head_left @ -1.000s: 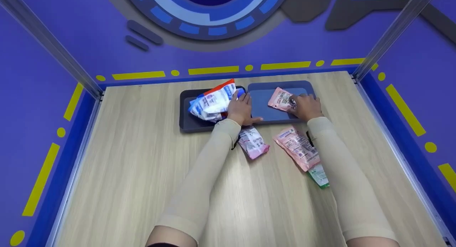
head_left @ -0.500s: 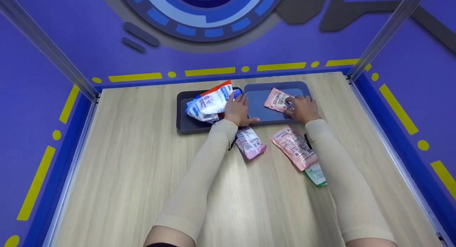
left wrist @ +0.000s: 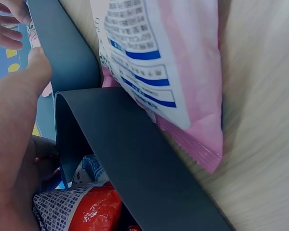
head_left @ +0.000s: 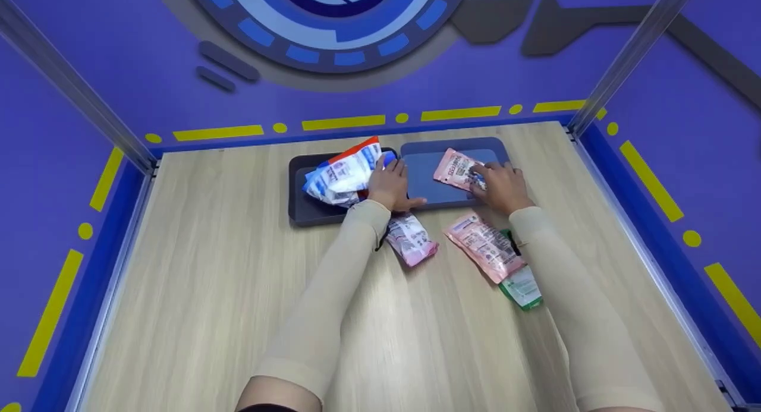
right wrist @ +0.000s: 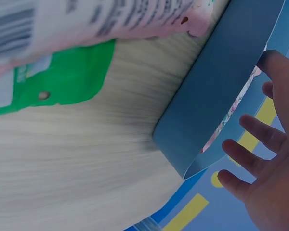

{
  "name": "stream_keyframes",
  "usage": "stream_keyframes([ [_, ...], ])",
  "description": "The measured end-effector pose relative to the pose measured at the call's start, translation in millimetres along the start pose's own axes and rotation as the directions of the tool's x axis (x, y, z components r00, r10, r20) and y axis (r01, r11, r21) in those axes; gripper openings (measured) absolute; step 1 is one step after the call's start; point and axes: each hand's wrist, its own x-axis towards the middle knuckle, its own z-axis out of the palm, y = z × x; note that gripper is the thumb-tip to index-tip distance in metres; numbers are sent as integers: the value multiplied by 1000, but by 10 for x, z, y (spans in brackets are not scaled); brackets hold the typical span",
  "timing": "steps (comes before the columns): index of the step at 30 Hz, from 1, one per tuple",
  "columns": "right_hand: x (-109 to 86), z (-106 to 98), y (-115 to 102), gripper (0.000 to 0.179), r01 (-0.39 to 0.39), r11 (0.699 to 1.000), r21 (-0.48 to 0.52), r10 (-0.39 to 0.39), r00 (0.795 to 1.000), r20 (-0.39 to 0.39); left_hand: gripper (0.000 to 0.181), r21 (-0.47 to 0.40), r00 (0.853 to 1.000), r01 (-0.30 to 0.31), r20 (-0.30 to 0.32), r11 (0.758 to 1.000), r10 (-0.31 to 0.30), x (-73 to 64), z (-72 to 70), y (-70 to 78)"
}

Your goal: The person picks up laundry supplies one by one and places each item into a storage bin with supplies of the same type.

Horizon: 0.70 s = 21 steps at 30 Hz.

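My left hand [head_left: 389, 187] rests at the right end of the dark tray [head_left: 295, 205], its fingers against a blue, white and red snack bag [head_left: 349, 173]. Its thumb [left wrist: 37, 67] stretches out over the place where the two trays meet. A small pink pouch [head_left: 453, 166] lies flat in the blue-grey tray [head_left: 421, 169]. Over that pouch's right end is my right hand [head_left: 504, 187], with its fingers [right wrist: 243, 156] spread and its thumb and index tip close to the pouch. Whether they touch it is hard to see. More packets lie partly hidden in the dark tray.
In front of the trays, a pink-and-white bag [head_left: 410, 241] lies on the wooden table [head_left: 226, 293]. Further right, a larger pink bag [head_left: 483, 244] overlaps a green-and-white bag [head_left: 523, 287]. Purple walls [head_left: 333, 103] enclose the back and sides.
The head view has shifted, moving the scene slightly left. My right hand and forearm have drawn a little right and nearer, uncovering more of the green-and-white bag. My left hand stays put.
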Motion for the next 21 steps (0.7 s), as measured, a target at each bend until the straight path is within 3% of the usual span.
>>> stream_keyframes([
  [6,-139,-28,-60,53,7,999,34,-7,1000,-8,109,11,1000,-2,0,1000,2,-34,-14,16],
  [13,-304,-66,-122,70,-3,994,106,4,1000,-6,109,2,1000,-11,-7,1000,11,-20,-12,15],
  [21,-411,-45,-178,76,11,996,94,-11,1000,2,110,-4,1000,-12,7,1000,12,-6,5,-1],
])
